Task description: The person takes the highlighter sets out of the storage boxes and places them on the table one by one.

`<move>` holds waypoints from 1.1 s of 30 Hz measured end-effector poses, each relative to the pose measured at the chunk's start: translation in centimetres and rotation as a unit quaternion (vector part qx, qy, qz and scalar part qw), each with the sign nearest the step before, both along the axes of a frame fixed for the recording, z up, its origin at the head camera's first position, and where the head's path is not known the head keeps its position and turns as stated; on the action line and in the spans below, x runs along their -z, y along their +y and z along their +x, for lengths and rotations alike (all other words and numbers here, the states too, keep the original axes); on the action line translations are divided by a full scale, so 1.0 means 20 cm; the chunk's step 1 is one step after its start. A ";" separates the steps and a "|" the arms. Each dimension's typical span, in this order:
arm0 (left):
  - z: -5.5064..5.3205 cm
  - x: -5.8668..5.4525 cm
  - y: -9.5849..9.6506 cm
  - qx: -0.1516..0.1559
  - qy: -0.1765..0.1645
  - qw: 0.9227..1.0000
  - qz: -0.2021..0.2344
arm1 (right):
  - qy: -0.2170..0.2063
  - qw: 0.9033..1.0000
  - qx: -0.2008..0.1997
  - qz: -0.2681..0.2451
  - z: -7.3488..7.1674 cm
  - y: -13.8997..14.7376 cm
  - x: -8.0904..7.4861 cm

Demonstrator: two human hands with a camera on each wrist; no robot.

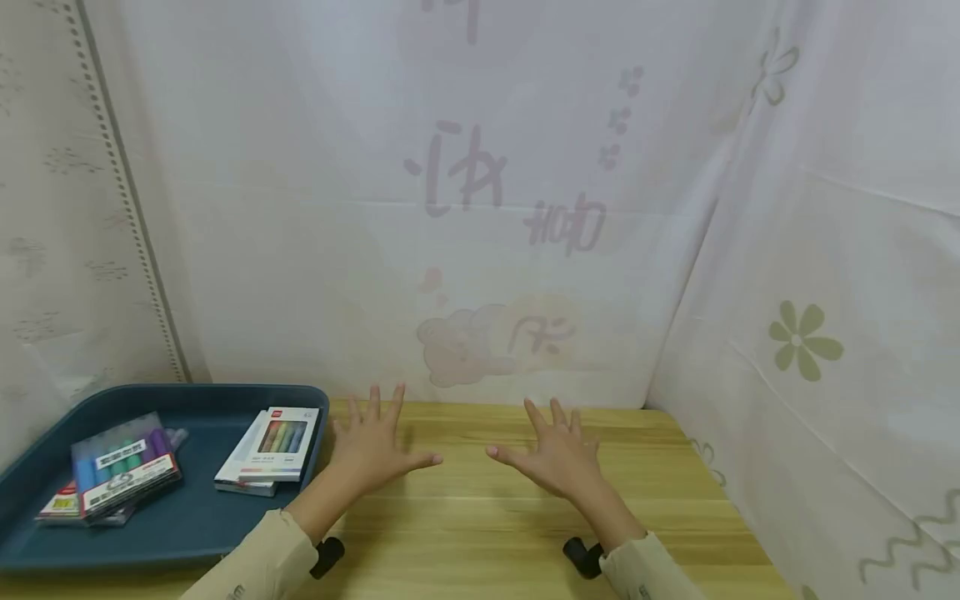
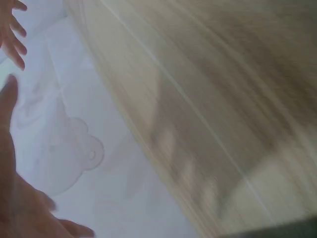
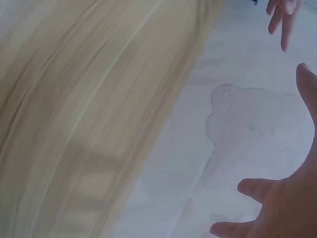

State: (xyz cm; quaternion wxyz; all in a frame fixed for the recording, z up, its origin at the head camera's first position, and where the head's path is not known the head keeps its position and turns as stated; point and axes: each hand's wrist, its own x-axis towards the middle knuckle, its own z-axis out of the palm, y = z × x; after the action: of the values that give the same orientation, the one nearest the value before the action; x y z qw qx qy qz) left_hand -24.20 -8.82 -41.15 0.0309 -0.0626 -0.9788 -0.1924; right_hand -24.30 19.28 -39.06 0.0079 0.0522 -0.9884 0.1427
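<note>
Both hands hover over a wooden table (image 1: 457,517), fingers spread and holding nothing. The left hand (image 1: 371,454) is beside the right rim of a dark blue tray (image 1: 202,517). To its right, the right hand (image 1: 558,458) faces it across a gap, thumbs pointing toward each other. In the tray, nearest the left hand, a white box with colored sticks pictured on it (image 1: 281,444) lies on another white box (image 1: 238,467). Farther left is a clear pack of thick markers (image 1: 126,467), resting on another pack (image 1: 63,504) that is partly hidden.
A pale printed cloth (image 1: 300,275) hangs behind the table, and another cloth side (image 1: 825,275) with flower prints borders it on the right. Black wrist mounts (image 1: 327,557) show under the sleeves.
</note>
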 end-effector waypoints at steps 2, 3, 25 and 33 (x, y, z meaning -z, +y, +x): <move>0.02 0.00 -0.02 0.008 0.016 1.000 0.016 | 0.001 1.000 -0.006 -0.014 0.02 -0.02 0.00; 0.04 -0.01 -0.03 0.012 0.025 0.999 0.020 | 0.004 1.000 -0.009 -0.022 0.02 -0.02 0.00; 0.35 -0.10 -0.28 0.009 0.111 0.987 0.112 | 0.053 0.974 -0.084 -0.201 0.15 -0.27 -0.01; 0.41 -0.11 -0.49 -0.040 0.110 0.981 0.152 | 0.053 0.959 -0.106 -0.259 0.17 -0.38 -0.01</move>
State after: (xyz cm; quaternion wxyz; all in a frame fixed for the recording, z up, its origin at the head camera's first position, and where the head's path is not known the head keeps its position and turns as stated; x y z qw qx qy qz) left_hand -15.98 -18.55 -38.91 0.1553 -0.0389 -0.9306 -0.3292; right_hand -20.84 11.68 -38.85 0.0581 0.1601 -0.9046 0.3908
